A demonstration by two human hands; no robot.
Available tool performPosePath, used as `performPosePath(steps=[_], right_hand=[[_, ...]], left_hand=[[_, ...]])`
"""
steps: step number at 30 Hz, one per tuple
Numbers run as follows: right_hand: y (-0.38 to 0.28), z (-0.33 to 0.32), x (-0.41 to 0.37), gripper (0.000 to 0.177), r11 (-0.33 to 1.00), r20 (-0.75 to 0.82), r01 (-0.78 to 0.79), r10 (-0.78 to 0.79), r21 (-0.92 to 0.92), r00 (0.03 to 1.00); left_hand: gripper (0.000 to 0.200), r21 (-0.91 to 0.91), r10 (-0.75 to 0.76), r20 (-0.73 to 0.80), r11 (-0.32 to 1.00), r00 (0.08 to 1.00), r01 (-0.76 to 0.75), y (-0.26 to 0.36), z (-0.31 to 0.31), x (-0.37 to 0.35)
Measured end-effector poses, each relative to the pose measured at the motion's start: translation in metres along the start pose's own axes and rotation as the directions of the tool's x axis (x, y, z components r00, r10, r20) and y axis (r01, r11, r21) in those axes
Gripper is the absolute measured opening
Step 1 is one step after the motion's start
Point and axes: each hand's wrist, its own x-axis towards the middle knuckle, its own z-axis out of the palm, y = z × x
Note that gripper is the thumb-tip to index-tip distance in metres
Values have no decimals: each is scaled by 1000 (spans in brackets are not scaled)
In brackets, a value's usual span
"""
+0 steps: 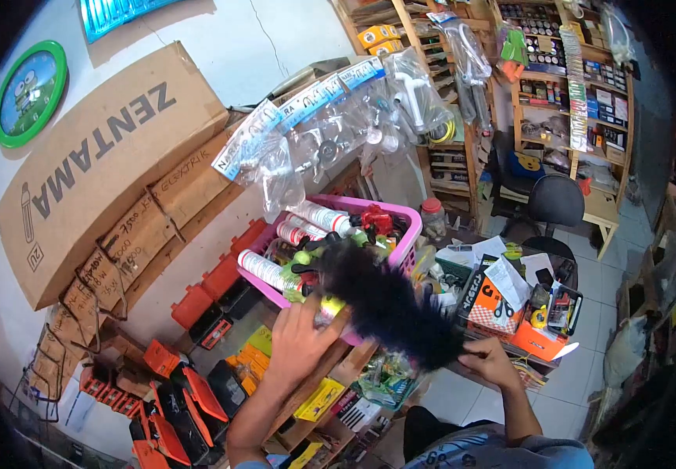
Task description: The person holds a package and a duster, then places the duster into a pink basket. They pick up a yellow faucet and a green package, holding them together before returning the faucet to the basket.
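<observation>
A black fluffy duster (389, 309) stretches across the front of the pink plastic basket (407, 242), blurred at its far end. My right hand (493, 361) is closed at the duster's near end; its handle is hidden by the fingers. At the basket's near side, my left hand (304, 334) is closed around a small round item (328, 309) with yellow and pink on it, whose kind I cannot make out. White spray cans (269, 270) with red print, green-topped items and a red item (377, 219) fill the basket.
Open black-and-orange toolboxes (189, 406) stand lower left. A large cardboard box (111, 168) lies along the wall. Bagged faucets (330, 133) hang above the basket. An orange box (490, 301) with papers sits at right, near a black chair (557, 199) and shelves (572, 86).
</observation>
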Motion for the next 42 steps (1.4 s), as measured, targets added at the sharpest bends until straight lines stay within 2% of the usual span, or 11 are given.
performPosePath(steps=[9,12,17,19,22,26,28,34,36,39,42], right_hand=[[-14,-2,-5,19,998,37,-63,64,-4,997],[-5,-8,-9,21,999,148,32,-27,-31,989],[3,-4,-15,29,993,-20,-53,51,-101,998],[16,-5,-15,32,944,128,229,-204,-237,971],[2,4,-18,33,967,-87,88,-112,-241,990],[-7,-1,-23,27,933,77,240,-227,-268,971],[-12,4,-25,12,993,-51,58,-64,-106,997],[-16,8,-23,21,987,86,129,-121,-96,989],[-20,12,-24,19,997,21,54,-53,-47,998],[-29,7,-22,19,991,163,50,-29,-123,986],[-5,-5,-17,18,993,72,62,-55,-100,996]], left_hand=[[39,9,-4,-26,1000,1000,5,4,-10,8],[45,-106,35,25,994,999,-32,-3,-2,-1],[33,-2,-24,-35,1000,999,24,6,-17,11],[36,-16,-18,-11,1000,1000,18,-1,-15,5],[37,-37,-37,-22,999,999,36,2,-17,5],[38,-7,-19,27,1000,999,19,1,-14,0],[33,-9,-39,-93,999,995,38,3,-12,4],[41,-32,-58,-141,998,988,54,-2,-12,-1],[27,23,-72,-239,997,968,80,1,-16,5],[32,-38,-115,-239,993,964,109,2,-15,2],[30,-10,-83,-261,997,962,83,2,-11,1]])
